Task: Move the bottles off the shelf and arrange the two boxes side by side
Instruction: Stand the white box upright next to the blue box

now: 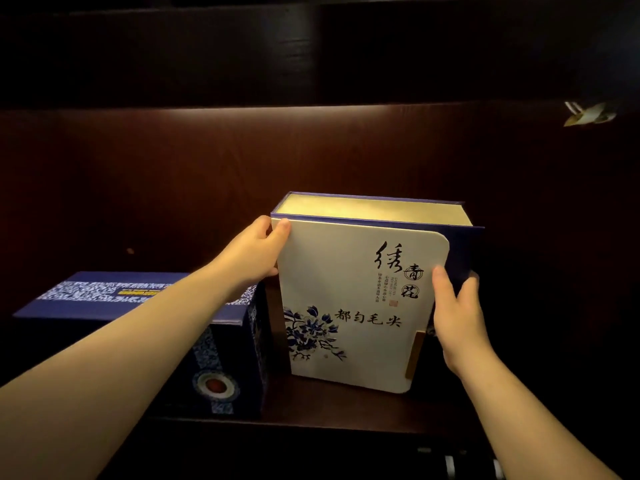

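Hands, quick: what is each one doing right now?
Left hand: gripping the white box at its upper left edge.
Right hand: gripping the same box's right edge.

**Dark wood, one strip of light**

A dark reddish-brown back panel [173, 188] fills the far side of the scene from left to right, with faint grain showing where it is lit. Above it runs a nearly black horizontal board [311, 64], crossed by fine lines. Just under this board's lower edge, a soft warm band of light [242, 110] falls across the top of the panel and fades downward. Far right, close under the board, sits a small pale white-and-yellow object [588, 115], too blurred to identify. A tiny reddish spot [130, 251] marks the panel at left. Near right, at the bottom edge, a few small white marks [449, 466] stand out of the darkness.
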Demonstrator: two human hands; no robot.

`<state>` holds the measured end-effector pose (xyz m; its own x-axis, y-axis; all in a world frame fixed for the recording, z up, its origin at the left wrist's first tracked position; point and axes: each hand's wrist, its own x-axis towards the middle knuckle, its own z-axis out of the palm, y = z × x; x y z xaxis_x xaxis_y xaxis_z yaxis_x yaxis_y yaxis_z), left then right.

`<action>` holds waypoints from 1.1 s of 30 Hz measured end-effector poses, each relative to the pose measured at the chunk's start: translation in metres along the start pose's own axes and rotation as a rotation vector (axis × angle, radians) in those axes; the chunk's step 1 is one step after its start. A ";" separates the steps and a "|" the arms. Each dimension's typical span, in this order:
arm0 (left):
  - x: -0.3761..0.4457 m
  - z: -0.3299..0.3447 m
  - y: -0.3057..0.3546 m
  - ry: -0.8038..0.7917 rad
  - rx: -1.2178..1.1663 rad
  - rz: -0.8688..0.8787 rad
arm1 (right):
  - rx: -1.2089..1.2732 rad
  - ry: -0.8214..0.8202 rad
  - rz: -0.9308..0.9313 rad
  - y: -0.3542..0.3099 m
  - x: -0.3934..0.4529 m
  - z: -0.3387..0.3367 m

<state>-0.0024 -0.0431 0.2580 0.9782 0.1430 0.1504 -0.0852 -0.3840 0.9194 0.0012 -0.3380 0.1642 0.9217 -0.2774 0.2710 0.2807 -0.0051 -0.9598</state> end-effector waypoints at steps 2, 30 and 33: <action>-0.011 -0.004 0.000 0.003 -0.029 0.015 | 0.005 0.007 0.003 -0.005 -0.007 0.002; -0.060 -0.034 -0.003 0.015 -0.041 0.057 | 0.012 0.016 0.031 -0.022 -0.047 0.015; -0.060 -0.034 -0.004 0.029 -0.032 0.064 | 0.008 0.012 0.038 -0.021 -0.045 0.015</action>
<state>-0.0675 -0.0196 0.2574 0.9647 0.1458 0.2194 -0.1539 -0.3641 0.9185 -0.0419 -0.3112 0.1737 0.9286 -0.2885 0.2333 0.2475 0.0131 -0.9688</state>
